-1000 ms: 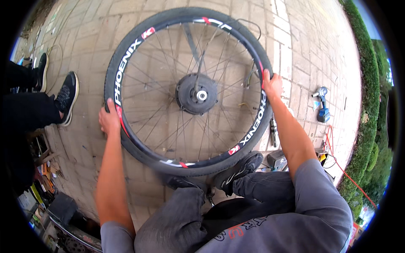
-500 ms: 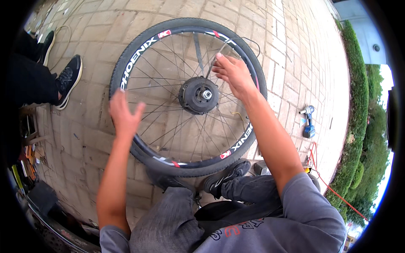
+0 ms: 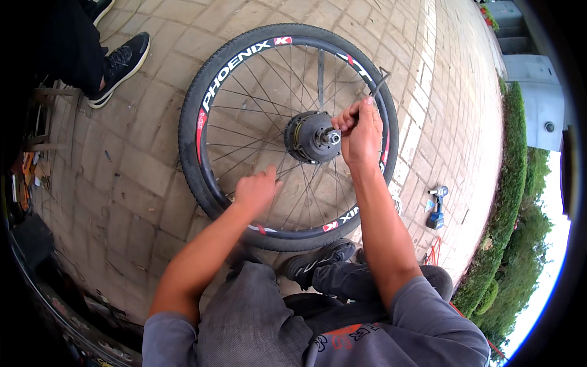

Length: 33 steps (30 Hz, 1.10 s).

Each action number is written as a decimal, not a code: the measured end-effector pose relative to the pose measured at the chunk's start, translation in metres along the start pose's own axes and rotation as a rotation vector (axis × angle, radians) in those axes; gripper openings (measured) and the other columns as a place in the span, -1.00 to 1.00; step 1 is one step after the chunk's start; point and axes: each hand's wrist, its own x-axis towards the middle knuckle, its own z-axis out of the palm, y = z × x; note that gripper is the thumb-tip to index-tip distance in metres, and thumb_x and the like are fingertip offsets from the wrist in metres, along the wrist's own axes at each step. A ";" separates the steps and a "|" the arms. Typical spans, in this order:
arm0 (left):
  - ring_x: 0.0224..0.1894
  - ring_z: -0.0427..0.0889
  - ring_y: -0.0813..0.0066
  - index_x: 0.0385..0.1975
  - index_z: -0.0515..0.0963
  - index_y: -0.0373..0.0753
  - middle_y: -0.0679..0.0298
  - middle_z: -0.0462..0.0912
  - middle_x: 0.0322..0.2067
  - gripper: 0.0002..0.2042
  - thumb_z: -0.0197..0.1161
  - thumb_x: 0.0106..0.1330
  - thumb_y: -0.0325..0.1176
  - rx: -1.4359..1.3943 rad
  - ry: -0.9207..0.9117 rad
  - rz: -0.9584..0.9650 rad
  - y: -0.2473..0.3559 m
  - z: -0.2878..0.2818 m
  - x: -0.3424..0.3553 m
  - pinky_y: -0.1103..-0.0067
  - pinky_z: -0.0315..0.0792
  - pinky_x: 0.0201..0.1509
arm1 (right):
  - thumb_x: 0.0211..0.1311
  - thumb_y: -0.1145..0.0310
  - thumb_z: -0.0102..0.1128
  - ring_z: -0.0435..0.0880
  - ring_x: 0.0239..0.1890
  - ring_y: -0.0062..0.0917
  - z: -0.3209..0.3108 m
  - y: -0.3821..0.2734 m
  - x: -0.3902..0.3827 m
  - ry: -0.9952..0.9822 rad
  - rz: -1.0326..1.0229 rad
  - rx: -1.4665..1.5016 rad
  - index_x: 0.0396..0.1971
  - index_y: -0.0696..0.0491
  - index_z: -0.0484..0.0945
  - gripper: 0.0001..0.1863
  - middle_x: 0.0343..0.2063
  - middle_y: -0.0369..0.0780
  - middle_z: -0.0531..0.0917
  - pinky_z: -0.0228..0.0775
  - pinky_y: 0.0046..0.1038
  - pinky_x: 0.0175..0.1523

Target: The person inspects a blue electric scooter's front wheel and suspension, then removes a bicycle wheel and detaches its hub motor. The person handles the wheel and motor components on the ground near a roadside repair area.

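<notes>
Fingers [image 3: 350, 119] of the right hand [image 3: 364, 140] are clamped on a dark cable [image 3: 379, 85], a bent length of it showing just above them. Left of that grip, close by, sits the axle [image 3: 332, 138] of a wheel [image 3: 293, 137] with a black tyre [image 3: 191, 153], which spreads beneath both sets of fingers. Those of the left hand [image 3: 255, 191] are loosely bent and slightly apart, nothing seen in them, over the lower-left spokes [image 3: 247, 145] — whether they touch the wire, I cannot tell.

Under the fingers, through the spokes, runs tan brick paving [image 3: 140, 159] in staggered rectangles, worn and gritty, with a paler strip [image 3: 422, 92] up to the right of the right-hand fingers. Farther right of them lies a blue and grey power tool [image 3: 436, 208], and below it a red cord [image 3: 433, 249]. Well beyond, the ground ends at a clipped green hedge [image 3: 512, 165] — trees [image 3: 529, 244] behind it, a grey-blue structure [image 3: 532, 101] higher up. Far up-left of the left-hand fingers stands another person's dark shoe [image 3: 126, 64]; nearer, below them, is the wearer's black shoe [image 3: 319, 260], beside the tyre.
</notes>
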 end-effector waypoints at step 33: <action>-0.41 0.65 0.02 -0.28 0.32 -0.32 0.00 0.63 -0.48 -0.78 -0.03 0.30 -0.27 0.002 -0.074 -0.012 0.004 0.004 0.009 0.22 0.49 -0.34 | 0.40 0.17 -0.18 0.00 -0.76 -0.68 -0.008 -0.178 -0.002 0.109 -0.187 -0.156 -0.63 -0.03 0.18 -0.63 -0.79 -0.40 0.08 -0.05 -0.56 -0.61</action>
